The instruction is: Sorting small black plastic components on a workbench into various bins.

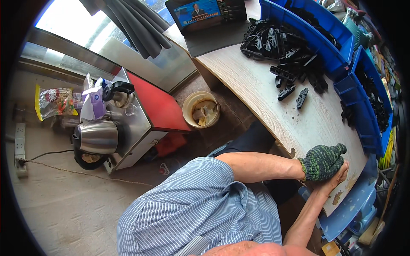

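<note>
My left hand (323, 163), in a dark green and black knitted glove, is above the near right part of the pale wooden table (273, 112). Its gloved fingers are closed together. Against its underside lies my bare right hand (340, 174), fingers bent and partly hidden by the glove. Whatever is between the two hands is out of sight. Farther back on the tabletop is a heap of long black molded parts (273, 40), and a loose black part (302, 98) lies at its near side.
Blue bins (356, 106) holding black parts line the table's far right edge. A tablet (200, 17) stands at the back. Left of the table are a waste bucket (186, 112) and a red-topped cabinet (156, 100) with a steel kettle (100, 137). A blue plastic seat (341, 219) sits right.
</note>
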Action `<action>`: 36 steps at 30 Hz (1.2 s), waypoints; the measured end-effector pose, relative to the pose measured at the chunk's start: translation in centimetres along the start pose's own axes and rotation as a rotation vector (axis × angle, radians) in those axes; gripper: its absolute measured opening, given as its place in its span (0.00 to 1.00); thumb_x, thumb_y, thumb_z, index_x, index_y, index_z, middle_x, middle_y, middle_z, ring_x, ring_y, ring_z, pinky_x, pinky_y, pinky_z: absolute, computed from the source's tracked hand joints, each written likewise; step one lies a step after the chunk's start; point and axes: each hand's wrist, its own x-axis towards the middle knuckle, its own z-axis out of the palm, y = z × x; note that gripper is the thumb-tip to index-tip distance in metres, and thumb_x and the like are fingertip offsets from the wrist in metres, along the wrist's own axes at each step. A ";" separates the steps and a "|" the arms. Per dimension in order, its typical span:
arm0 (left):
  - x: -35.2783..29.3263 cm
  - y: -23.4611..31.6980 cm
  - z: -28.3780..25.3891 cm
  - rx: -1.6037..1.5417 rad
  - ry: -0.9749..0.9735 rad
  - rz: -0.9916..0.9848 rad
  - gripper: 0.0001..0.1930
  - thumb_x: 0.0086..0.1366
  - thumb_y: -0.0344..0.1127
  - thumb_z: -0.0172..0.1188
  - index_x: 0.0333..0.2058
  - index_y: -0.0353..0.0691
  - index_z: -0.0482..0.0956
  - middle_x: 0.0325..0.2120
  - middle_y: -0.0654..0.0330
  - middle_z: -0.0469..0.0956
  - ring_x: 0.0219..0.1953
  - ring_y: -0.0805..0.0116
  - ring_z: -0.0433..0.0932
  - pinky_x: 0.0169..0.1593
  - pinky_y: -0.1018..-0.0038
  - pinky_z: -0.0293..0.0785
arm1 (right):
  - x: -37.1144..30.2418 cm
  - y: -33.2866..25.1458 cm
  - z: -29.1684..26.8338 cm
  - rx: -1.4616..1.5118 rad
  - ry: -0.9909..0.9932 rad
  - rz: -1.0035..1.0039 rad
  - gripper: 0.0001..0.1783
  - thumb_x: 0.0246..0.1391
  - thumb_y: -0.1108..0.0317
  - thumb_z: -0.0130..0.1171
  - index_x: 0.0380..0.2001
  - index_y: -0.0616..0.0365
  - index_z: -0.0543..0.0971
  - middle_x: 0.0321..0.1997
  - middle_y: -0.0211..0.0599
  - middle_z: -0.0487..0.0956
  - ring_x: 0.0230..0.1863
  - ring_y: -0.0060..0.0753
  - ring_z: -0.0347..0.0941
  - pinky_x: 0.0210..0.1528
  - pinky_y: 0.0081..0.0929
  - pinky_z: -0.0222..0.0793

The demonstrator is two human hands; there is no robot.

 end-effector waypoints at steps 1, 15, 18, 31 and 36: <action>-0.3 0.3 -0.5 -0.037 -0.012 -0.054 0.15 0.66 0.42 0.55 0.32 0.34 0.80 0.36 0.41 0.79 0.29 0.47 0.80 0.36 0.58 0.76 | -0.2 -0.3 -0.1 0.055 -0.017 0.056 0.15 0.65 0.54 0.46 0.29 0.51 0.70 0.30 0.26 0.70 0.31 0.24 0.70 0.36 0.28 0.71; 0.7 -0.8 -0.7 -0.087 0.007 -0.078 0.14 0.71 0.41 0.50 0.48 0.40 0.75 0.39 0.46 0.81 0.41 0.43 0.80 0.43 0.54 0.74 | 2.1 0.0 0.4 0.173 0.200 0.141 0.13 0.60 0.56 0.53 0.29 0.53 0.75 0.26 0.26 0.69 0.29 0.24 0.66 0.39 0.27 0.68; 0.7 -1.2 -0.4 -0.080 0.059 -0.056 0.14 0.69 0.43 0.53 0.47 0.40 0.74 0.37 0.46 0.81 0.39 0.41 0.80 0.42 0.52 0.74 | 3.0 -1.8 -1.1 0.262 0.162 0.265 0.14 0.60 0.56 0.52 0.28 0.54 0.72 0.18 0.28 0.62 0.18 0.27 0.61 0.30 0.38 0.75; 0.7 -1.1 -0.3 -0.071 0.068 -0.018 0.13 0.69 0.38 0.56 0.49 0.41 0.75 0.36 0.49 0.82 0.37 0.50 0.82 0.41 0.61 0.75 | 8.9 -2.1 -3.8 0.064 0.243 0.189 0.19 0.52 0.56 0.69 0.35 0.58 0.74 0.10 0.25 0.58 0.11 0.25 0.62 0.26 0.46 0.82; 1.0 -2.3 0.0 -0.225 0.078 -0.116 0.12 0.71 0.36 0.55 0.49 0.38 0.74 0.29 0.55 0.80 0.23 0.72 0.75 0.31 0.71 0.74 | 9.3 -2.3 2.4 -0.212 0.001 0.265 0.17 0.50 0.60 0.71 0.32 0.60 0.77 0.15 0.29 0.70 0.10 0.23 0.63 0.17 0.27 0.74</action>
